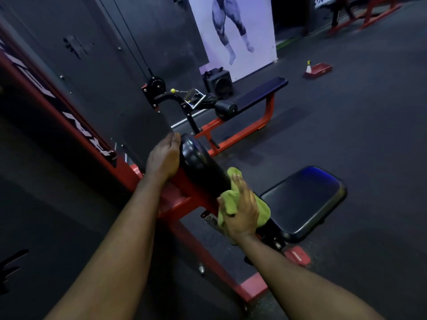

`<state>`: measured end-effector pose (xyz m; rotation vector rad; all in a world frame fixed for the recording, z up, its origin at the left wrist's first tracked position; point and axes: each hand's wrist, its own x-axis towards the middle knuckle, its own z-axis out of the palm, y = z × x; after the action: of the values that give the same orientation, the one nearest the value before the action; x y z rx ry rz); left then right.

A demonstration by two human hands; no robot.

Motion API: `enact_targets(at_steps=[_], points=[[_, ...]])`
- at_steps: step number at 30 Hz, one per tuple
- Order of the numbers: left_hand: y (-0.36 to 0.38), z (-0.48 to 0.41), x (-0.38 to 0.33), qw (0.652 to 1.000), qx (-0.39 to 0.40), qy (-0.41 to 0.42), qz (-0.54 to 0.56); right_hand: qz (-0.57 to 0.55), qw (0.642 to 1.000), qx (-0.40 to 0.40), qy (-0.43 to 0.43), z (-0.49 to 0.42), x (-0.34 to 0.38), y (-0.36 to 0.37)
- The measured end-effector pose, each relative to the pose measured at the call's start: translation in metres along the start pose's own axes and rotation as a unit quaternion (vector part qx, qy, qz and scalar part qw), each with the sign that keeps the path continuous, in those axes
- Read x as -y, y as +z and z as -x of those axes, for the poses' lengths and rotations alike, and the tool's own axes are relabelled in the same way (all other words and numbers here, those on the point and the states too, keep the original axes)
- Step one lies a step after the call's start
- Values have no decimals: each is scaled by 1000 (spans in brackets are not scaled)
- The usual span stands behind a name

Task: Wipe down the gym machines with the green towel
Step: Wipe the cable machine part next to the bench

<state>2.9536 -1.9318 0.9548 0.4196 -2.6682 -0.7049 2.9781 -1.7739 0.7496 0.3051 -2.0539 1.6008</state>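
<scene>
Pressing the green towel (263, 211) against the near side of the black roller pad (203, 165) with the right hand (240, 211), fingers stretched fairly straight across the cloth and not curled round it, with a fold bunched up between thumb and forefinger. Steadying the far end of the same pad with the left hand (164, 158), laid flat, fingers straight and close together, gripping nothing. Looking down both bare forearms onto a red frame (180, 202) carrying the pad, with a black padded seat (305, 199) just to the right of the towel. Beyond the pad, seeing a black pulley (156, 85) fed by a thin cable (129, 40) running down a dark wall panel. Further back, noting a long flat bench (261, 92) on red legs, with a small black speaker (218, 84) on the floor behind it, set against a pale poster (233, 31) of muscular legs. Well apart on the dark floor to the right, spotting a shallow red tray (320, 69) with a small bottle (308, 66) at its left end.
</scene>
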Motion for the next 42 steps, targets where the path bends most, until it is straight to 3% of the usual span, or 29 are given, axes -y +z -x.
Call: enact_targets(at_steps=[5,12,16,24,26,31,34,38,40,42], points=[[-1,4,-6,1000,-7,-1,5,-99,986,-94,97,-15,40,6],[0,6,-6,999,-21,-4,32,-111,984,-141,-17,-59,120,18],[0,10,-8,998,-39,4,53,-39,988,-135,-61,-53,102,25],[14,20,-47,996,-53,43,-54,-51,990,-128,-1,-26,47,18],[25,25,-53,991,-77,38,-106,-57,990,-129,30,-15,16,18],[33,31,-59,984,-137,23,-112,-83,970,-138,180,18,-64,20],[33,29,-59,982,-145,14,-123,-137,941,-137,279,25,-88,20],[34,34,-65,980,-152,2,-125,-125,884,-151,425,12,-77,19],[34,35,-68,980,-155,-6,-123,-114,893,-165,402,0,-41,17],[35,36,-68,980,-158,-10,-117,-111,941,-167,273,-9,0,17]])
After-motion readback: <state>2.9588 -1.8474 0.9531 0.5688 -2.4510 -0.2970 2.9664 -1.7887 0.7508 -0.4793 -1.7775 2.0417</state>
